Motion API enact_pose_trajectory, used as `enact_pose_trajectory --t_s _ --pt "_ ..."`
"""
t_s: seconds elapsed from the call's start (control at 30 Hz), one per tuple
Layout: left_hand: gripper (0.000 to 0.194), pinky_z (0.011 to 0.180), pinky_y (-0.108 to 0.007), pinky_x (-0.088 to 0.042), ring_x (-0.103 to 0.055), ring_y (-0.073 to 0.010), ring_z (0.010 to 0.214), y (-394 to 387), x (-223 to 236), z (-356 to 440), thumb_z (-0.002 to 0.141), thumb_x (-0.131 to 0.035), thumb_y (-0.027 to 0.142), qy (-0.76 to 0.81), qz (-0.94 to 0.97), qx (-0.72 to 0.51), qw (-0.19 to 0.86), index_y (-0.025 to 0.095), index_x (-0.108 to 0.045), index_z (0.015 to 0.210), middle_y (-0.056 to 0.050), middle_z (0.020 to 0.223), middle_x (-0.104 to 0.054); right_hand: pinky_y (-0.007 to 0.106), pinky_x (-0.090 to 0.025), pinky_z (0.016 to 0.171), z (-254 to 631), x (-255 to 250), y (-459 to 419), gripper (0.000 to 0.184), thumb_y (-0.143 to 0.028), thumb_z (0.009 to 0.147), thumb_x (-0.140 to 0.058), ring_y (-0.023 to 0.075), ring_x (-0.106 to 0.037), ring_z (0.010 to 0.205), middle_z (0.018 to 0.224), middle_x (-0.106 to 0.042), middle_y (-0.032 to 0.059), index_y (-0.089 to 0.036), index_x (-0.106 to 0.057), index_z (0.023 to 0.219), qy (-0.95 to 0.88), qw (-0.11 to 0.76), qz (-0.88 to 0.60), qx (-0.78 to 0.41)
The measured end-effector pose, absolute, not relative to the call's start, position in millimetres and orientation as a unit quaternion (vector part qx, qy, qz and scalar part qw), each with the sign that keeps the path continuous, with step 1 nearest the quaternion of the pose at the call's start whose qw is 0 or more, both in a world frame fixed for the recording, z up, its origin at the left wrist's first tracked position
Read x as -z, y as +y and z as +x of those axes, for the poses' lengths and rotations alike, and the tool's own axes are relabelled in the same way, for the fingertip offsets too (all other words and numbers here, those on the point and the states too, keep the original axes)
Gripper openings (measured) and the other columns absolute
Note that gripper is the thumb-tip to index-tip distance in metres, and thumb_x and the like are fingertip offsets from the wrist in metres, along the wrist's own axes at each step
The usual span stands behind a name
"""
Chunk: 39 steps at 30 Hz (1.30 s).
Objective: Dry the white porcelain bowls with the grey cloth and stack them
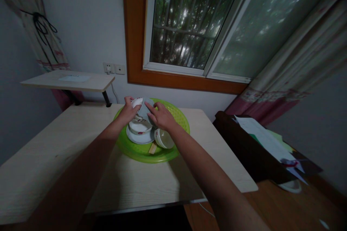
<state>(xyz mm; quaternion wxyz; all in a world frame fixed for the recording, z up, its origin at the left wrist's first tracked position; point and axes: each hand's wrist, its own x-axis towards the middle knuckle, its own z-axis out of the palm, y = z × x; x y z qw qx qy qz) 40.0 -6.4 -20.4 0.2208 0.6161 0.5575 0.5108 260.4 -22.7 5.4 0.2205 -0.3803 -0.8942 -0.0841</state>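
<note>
My left hand [128, 112] grips a small white bowl [137, 101] by its side, tilted up above the green tray. My right hand [162, 116] is closed on a grey-blue, cloth-like piece [146, 110] pressed against the bowl, index finger extended over it. Below them, a white bowl with a red mark [140, 128] sits on a white plate [138, 139]. Another white bowl [165, 140] lies tipped on its side under my right wrist. Beside it lies a short bundle of light wooden sticks [153, 148]. All these rest in the round green tray [146, 157].
The tray stands on a pale wooden table [94, 184]. A small raised shelf [94, 83] occupies its back left. Behind are a wall with sockets [114, 68] and a barred window [187, 18]. To the right stands a dark cabinet [244, 148] bearing papers [262, 137].
</note>
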Motion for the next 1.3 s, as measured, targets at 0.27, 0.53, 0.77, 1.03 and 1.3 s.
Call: enact_pose_trajectory --t_s 0.27,0.53,0.77,1.03,1.3 --pt "0.045 0.087 -0.037 -0.049 -0.061 -0.0220 0.097 -7.0 17.9 40.0 0.083 -0.056 0.039 0.565 0.620 -0.499 0.218 0.024 -0.029 0.115 -0.009 0.113 -0.053 0.041 -0.047 0.099 259.2 -3.5 -20.8 0.061 -0.049 0.104 -0.040 0.0273 -0.053 0.113 0.123 -0.052 0.0122 -0.030 -0.028 0.160 -0.890 0.227 -0.386 0.081" --pt "0.046 0.096 -0.040 -0.046 -0.060 -0.0232 0.106 -7.7 18.0 39.8 0.081 -0.060 0.039 0.546 0.625 -0.518 0.210 0.025 -0.030 0.114 -0.009 0.117 -0.051 0.042 -0.046 0.102 261.7 0.6 -12.2 0.066 -0.052 0.102 -0.043 0.0268 -0.052 0.115 0.124 -0.054 0.0142 -0.020 -0.030 0.159 -0.886 0.260 -0.381 0.043" --pt "0.048 0.100 -0.043 -0.044 -0.058 -0.0243 0.108 -5.3 18.4 36.0 0.082 -0.058 0.042 0.538 0.603 -0.551 0.210 0.025 -0.028 0.115 -0.010 0.120 -0.050 0.040 -0.043 0.108 264.1 4.5 -8.4 0.060 -0.046 0.105 -0.040 0.0254 -0.053 0.118 0.126 -0.057 0.0152 -0.016 -0.033 0.157 -0.883 0.286 -0.372 0.011" --pt "0.044 0.097 -0.041 -0.047 -0.059 -0.0225 0.106 -4.7 11.1 37.2 0.081 -0.055 0.037 0.511 0.552 -0.611 0.248 0.026 -0.026 0.112 -0.008 0.116 -0.053 0.045 -0.045 0.109 264.3 10.0 -6.8 0.081 -0.049 0.095 -0.061 0.0294 -0.052 0.127 0.142 -0.050 0.0190 -0.017 -0.024 0.159 -0.882 0.291 -0.369 -0.021" --pt "0.052 0.085 -0.037 -0.050 -0.060 -0.0219 0.097 -0.2 17.0 35.7 0.078 -0.056 0.041 0.500 0.566 -0.583 0.299 0.025 -0.027 0.117 -0.006 0.109 -0.053 0.048 -0.047 0.105 265.7 12.4 -3.7 0.096 -0.058 0.087 -0.068 0.0317 -0.052 0.126 0.138 -0.047 0.0216 -0.016 -0.021 0.159 -0.876 0.304 -0.375 -0.014"
